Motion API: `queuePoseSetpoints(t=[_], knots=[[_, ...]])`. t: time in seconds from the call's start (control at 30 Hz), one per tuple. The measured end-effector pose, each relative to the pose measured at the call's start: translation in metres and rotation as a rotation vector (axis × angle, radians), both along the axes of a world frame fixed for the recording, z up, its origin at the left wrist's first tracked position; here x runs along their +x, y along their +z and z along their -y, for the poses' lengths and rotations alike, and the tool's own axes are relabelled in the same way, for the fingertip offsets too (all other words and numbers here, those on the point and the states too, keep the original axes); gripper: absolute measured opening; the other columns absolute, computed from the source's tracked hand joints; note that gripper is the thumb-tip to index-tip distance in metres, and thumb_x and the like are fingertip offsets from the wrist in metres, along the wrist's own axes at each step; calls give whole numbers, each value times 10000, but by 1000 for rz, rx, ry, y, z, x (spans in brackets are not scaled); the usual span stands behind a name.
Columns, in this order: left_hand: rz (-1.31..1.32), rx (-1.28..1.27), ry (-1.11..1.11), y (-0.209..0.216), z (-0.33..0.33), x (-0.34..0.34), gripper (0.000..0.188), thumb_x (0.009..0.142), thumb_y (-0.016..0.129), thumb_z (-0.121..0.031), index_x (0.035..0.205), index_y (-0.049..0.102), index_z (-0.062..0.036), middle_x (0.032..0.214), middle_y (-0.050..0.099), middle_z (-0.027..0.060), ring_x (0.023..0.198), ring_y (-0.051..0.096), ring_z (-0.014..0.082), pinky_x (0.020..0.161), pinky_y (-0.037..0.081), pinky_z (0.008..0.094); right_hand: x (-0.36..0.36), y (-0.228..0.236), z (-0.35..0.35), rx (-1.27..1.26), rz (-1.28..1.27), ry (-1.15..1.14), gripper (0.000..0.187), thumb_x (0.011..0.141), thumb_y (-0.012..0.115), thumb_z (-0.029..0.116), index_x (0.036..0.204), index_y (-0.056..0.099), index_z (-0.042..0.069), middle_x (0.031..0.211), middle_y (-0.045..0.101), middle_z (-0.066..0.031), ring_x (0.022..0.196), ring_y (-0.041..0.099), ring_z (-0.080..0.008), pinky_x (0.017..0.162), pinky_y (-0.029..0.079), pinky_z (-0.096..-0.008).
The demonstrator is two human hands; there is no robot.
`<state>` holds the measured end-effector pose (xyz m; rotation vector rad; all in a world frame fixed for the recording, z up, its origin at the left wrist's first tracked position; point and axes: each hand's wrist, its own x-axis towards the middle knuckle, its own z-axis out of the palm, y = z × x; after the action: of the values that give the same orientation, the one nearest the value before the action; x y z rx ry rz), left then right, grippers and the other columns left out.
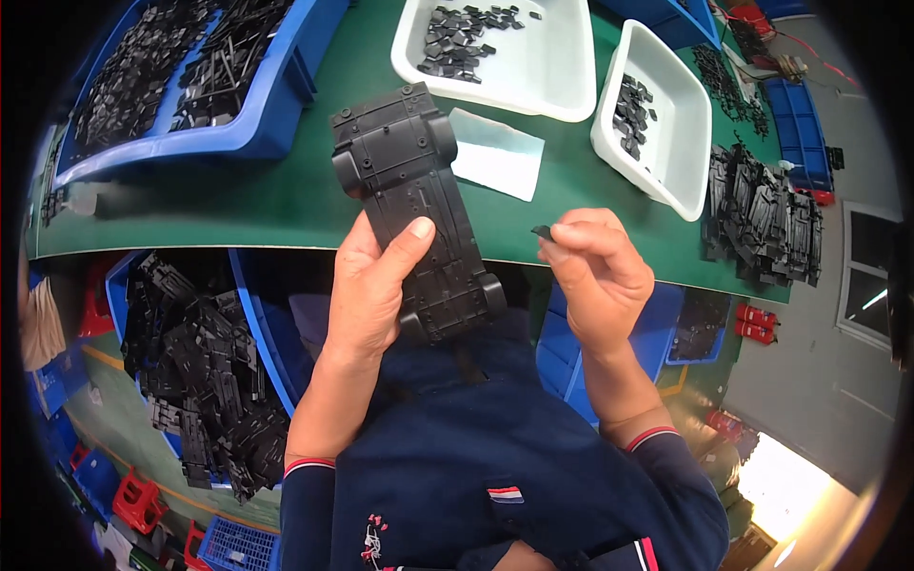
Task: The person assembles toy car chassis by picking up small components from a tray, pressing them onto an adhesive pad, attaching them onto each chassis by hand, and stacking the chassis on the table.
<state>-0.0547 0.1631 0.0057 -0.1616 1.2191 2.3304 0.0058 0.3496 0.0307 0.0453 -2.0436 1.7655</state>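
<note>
My left hand (373,276) is wrapped round a black plastic toy car chassis (424,205), thumb lying across its middle. The chassis is held up over the table's front edge, its long side running away from me, with wheel arches at both ends. To the right of it, my right hand (602,271) pinches a small black plastic piece (542,231) between thumb and fingertips. The piece is apart from the chassis. Beyond the hands, a white tray (562,103) holds many small black pieces, and a second white tray (693,195) to its right holds more of them.
On the green table (286,214), a pale sheet (500,157) lies behind the chassis. A blue bin (276,133) of black parts stands at the far left. Stacked black parts (762,214) lie at the right edge. Below on the left, another blue bin (262,333) holds several chassis.
</note>
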Motion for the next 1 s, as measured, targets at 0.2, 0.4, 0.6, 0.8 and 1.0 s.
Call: queuePoseSetpoints(t=[0.2, 0.4, 0.6, 0.8, 1.0], knots=[[41, 85, 25, 8, 13, 10, 367, 850, 654, -73, 1180, 511, 0, 1067, 621, 76, 942, 609, 145, 844, 498, 301, 3, 0, 11, -117, -26, 43, 206, 783, 650, -117, 958, 652, -7, 922, 594, -99, 772, 553, -108, 675, 446, -204], [222, 494, -157, 0, 48, 15, 527, 839, 674, -218, 1257, 443, 5, 918, 584, 65, 739, 569, 157, 642, 468, 307, 2, 3, 19, -136, -22, 88, 207, 784, 643, -123, 958, 650, -12, 928, 591, -108, 764, 550, -101, 650, 446, -197], [187, 840, -249, -24, 57, 22, 774, 767, 723, -399, 1327, 383, 14, 1045, 542, 110, 644, 488, 140, 540, 408, 254, -7, 8, 30, -125, -42, 160, 201, 784, 639, -121, 957, 648, -18, 932, 594, -115, 765, 559, -110, 651, 453, -205], [309, 788, -404, -8, 53, 24, 858, 799, 550, -508, 1339, 335, 123, 1081, 558, 275, 628, 559, 224, 499, 470, 279, -20, 15, 35, -191, 29, 245, 169, 812, 603, -88, 974, 621, -43, 932, 592, -123, 782, 596, -156, 701, 500, -264], [403, 517, -419, 8, 54, 35, 790, 819, 501, -489, 1274, 405, 150, 1095, 556, 369, 654, 656, 321, 520, 545, 304, -29, 15, 26, -247, 204, 205, 180, 812, 605, -72, 991, 601, -50, 939, 597, -106, 776, 612, -139, 679, 528, -259]])
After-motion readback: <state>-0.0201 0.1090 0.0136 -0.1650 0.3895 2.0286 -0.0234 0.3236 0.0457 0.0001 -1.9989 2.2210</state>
